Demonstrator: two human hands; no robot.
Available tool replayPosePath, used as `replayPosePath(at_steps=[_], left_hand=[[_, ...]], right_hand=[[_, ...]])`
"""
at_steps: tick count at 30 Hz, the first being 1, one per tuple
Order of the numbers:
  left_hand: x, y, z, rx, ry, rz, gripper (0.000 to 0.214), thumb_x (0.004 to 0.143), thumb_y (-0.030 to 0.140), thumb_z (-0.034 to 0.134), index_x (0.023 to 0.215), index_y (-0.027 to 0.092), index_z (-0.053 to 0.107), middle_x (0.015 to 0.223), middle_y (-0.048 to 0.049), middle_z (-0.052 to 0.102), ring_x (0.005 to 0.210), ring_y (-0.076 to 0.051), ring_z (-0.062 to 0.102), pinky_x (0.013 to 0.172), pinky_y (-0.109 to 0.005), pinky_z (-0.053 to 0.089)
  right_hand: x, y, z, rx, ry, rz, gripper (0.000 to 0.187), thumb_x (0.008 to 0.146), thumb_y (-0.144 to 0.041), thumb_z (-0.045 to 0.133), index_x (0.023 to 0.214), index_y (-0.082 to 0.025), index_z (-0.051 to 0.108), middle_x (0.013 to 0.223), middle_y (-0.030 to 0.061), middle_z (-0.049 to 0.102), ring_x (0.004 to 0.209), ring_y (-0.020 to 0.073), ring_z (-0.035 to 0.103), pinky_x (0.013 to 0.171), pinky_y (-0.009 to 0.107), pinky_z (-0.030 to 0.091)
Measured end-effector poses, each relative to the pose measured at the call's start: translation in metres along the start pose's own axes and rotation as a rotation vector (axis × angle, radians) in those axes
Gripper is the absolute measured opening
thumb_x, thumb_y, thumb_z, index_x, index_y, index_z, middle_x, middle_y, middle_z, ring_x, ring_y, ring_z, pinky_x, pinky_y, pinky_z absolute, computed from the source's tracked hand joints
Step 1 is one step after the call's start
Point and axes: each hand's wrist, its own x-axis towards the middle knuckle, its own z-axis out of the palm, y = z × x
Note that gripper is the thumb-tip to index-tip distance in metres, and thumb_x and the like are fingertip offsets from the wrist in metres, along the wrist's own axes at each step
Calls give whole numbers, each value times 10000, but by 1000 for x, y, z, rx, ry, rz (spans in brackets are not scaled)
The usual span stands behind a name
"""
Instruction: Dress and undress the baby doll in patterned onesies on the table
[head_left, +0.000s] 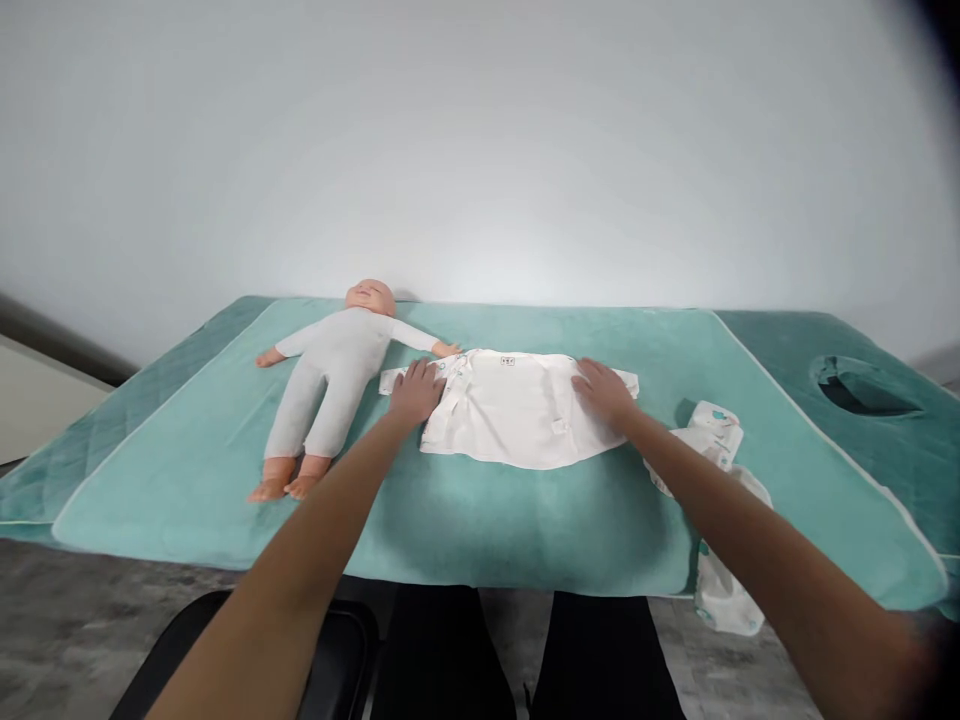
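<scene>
A white baby shirt point(517, 410) lies spread open and flat on the green bed cover, its sleeves out to both sides. My left hand point(418, 392) rests on its left sleeve and shoulder, fingers stretched out. On the right shoulder of the shirt lies my right hand point(602, 390), fingers extended and flat. A small label shows at the neckline. Left of the shirt, a baby doll point(337, 350) in white clothing lies on its back with arms spread; one of its hands is close to the shirt's left sleeve.
White printed baby garments point(709, 435) lie crumpled at the right, partly behind my right forearm, one hanging over the front edge. The green bed cover point(187, 480) has an oval hole point(862, 390) at far right. A black seat point(337, 650) stands below; a wall runs behind.
</scene>
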Motion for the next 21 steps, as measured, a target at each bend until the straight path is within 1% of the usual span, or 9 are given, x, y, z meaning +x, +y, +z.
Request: replayPosePath(at_steps=[2,5,8,11,14,16,18,19,21], left_hand=[[-1,-2,13,-13,-19,-51,613,1011,456,203,1540,177,340,1646,-117,235,1526,-294,186,1218,-547,177],[0,-4,21,-35,-12,-80,638,1011,490,173,1571,209,289,1662,-79,186,1543,-268,135,1239,-532,115],[-3,1,20,-48,27,-73,629,1010,485,177,1559,214,325,1654,-82,212,1542,-265,148,1241,-529,110],[-12,7,13,-78,118,-105,611,1014,436,180,1528,171,377,1630,-112,277,1533,-264,188,1237,-518,153],[-28,-2,-5,-88,213,-66,578,1008,404,234,1475,129,435,1602,-130,339,1514,-261,240,1237,-476,193],[-38,-20,-25,-60,258,32,534,998,390,295,1419,129,493,1570,-127,395,1492,-247,284,1242,-427,200],[-46,-46,-50,-45,305,65,498,986,376,335,1377,135,527,1536,-125,441,1467,-237,321,1237,-391,215],[-49,-61,-62,-52,335,31,490,979,371,352,1369,135,531,1525,-127,451,1459,-244,331,1232,-391,225],[-50,-90,-84,-118,379,-137,504,955,379,403,1384,139,513,1532,-138,432,1459,-277,321,1218,-418,245]], right_hand=[[-7,-5,11,7,8,4,527,1035,-416,287,1459,-143,439,1547,122,418,1425,254,371,1196,436,247],[-13,-6,18,-20,27,22,541,1036,-444,270,1479,-173,423,1571,106,387,1453,246,335,1209,455,207],[-14,-7,16,-44,42,41,548,1036,-436,251,1487,-171,416,1573,113,384,1460,243,328,1206,458,211],[-15,-9,9,-65,49,50,551,1034,-421,246,1490,-157,407,1563,125,396,1446,256,349,1201,473,218],[-21,-11,1,-76,113,38,549,1031,-416,253,1473,-134,418,1535,139,434,1406,274,396,1198,482,221],[-25,-15,-3,-66,164,13,534,1030,-402,256,1444,-124,447,1503,145,470,1374,279,425,1199,471,220],[-25,-27,-7,-26,186,-28,510,1024,-389,273,1407,-125,482,1481,148,487,1365,284,428,1202,458,219],[-22,-36,-8,19,181,-52,500,1019,-388,289,1391,-126,495,1477,151,487,1370,287,419,1202,453,221],[-10,-64,-12,203,144,-60,486,1007,-404,330,1372,-136,507,1472,152,484,1386,289,396,1196,443,239]])
